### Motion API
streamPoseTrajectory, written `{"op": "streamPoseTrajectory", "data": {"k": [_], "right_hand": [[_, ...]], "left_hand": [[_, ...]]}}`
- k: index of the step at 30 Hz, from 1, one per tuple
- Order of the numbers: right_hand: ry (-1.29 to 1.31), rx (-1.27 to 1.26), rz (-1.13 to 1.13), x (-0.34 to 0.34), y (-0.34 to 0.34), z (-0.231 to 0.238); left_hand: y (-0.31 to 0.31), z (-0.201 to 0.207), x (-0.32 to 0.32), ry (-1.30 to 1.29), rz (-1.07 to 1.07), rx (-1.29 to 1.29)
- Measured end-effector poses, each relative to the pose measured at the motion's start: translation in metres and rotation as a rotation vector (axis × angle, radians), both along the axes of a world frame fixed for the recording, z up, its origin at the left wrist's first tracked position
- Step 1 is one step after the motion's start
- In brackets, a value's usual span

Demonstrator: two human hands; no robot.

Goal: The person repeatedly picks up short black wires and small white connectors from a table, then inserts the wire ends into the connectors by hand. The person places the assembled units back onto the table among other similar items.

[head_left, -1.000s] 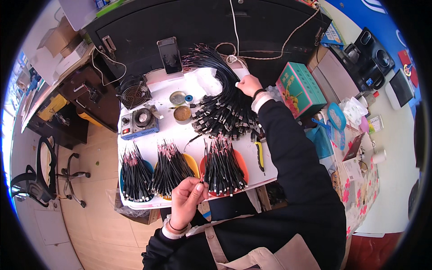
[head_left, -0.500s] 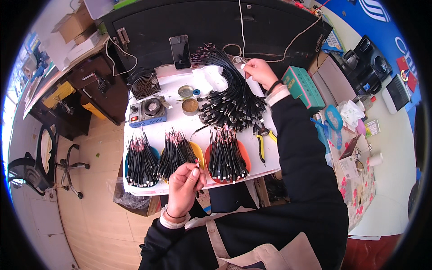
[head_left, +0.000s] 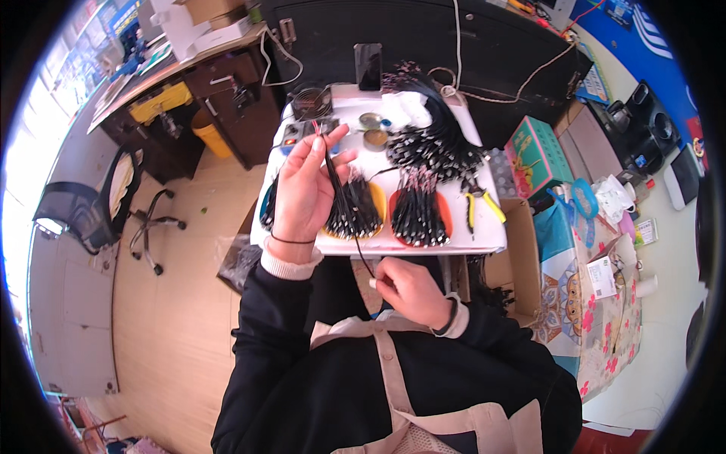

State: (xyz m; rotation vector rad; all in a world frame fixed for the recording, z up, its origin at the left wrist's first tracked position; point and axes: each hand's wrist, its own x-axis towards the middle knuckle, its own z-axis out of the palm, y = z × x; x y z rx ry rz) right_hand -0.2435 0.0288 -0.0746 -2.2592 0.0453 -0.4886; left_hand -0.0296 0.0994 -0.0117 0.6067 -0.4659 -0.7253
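Note:
Raised over the table's left side, my left hand [head_left: 305, 181] pinches thin black cables near their red wire ends. One black cable [head_left: 361, 253] runs down from there to my right hand [head_left: 414, 291], whose curled fingers close on its lower end in front of the table edge. Beyond my hands, cable bundles lie in a yellow tray [head_left: 380, 200] and an orange tray [head_left: 448, 216]. A blue tray [head_left: 265, 204] is mostly hidden by my left hand. A large heap of black cables [head_left: 435, 147] with metal plugs lies at the back right of the white table [head_left: 484, 240].
Yellow-handled cutters [head_left: 488, 206] lie right of the trays. A phone [head_left: 369, 66], small fan [head_left: 311, 102], open tin [head_left: 376, 139] and white tissue [head_left: 406, 108] stand behind. A cardboard box [head_left: 522, 261] adjoins the table's right side; an office chair [head_left: 98, 200] is at left.
My right hand has come back from the far cable heap to near my body and now grips a cable end. My left hand has risen from the table's front edge. The view has shifted.

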Motion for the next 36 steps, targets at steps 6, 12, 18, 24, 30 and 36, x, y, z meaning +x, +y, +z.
{"op": "streamPoseTrajectory", "data": {"k": [6, 12, 18, 24, 30, 36], "right_hand": [[0.196, 0.613, 0.083, 0.009, -0.010, -0.012], [-0.089, 1.056, 0.221, 0.031, -0.047, 0.044], [-0.141, 1.108, 0.152, 0.033, -0.044, 0.052], [-0.233, 0.880, 0.104, 0.025, -0.044, 0.045], [-0.276, 0.716, 0.062, 0.026, -0.038, 0.042], [-0.202, 0.954, 0.145, 0.023, -0.040, 0.031]], "left_hand": [[0.056, -0.007, -0.049, -0.289, 0.037, 0.062], [0.071, -0.027, -0.091, -0.330, -0.051, 0.030], [0.059, -0.039, -0.096, -0.316, -0.173, 0.094], [0.044, -0.035, -0.100, -0.224, 0.055, 0.261], [0.035, -0.030, -0.104, -0.410, 0.103, 0.326], [0.036, -0.035, -0.107, -0.271, 0.023, 0.256]]}}
